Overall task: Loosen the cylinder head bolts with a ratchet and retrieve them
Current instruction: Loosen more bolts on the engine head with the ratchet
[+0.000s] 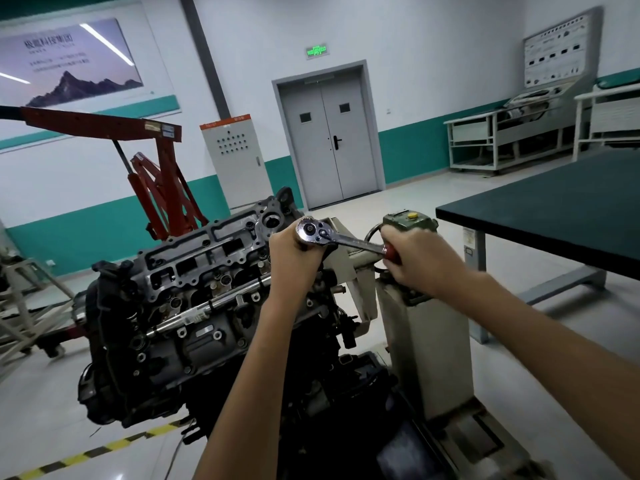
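Head camera, and both hands are on the ratchet (343,239); the left hand (294,252) is curled up under the tool's round head, steadying it over the far right end of the engine (194,278); the right hand (414,259) is wrapped tight round the red grip out at the right.

The bolt in hand can't be seen; it's hidden beneath the left hand, and whether a socket or extension sits under there I can't tell. No loose bolts show anywhere on the engine top.

To do this well, I'd say the left hand presses the head straight down so the socket stays square on the bolt; the right hand pulls from the very end of the grip in one smooth sweep; a jerk or a tilted head risks slipping and rounding the bolt. The grey stand (429,344) sits just beside the swing on the right, so knuckles need watching.

Writing now: the wall poster (69,60) at far left carries a line of Chinese characters above a mountain picture, too soft to read; the green sign (316,51) over the double door (329,143) glows but its letters blur; no brand is legible on the ratchet.
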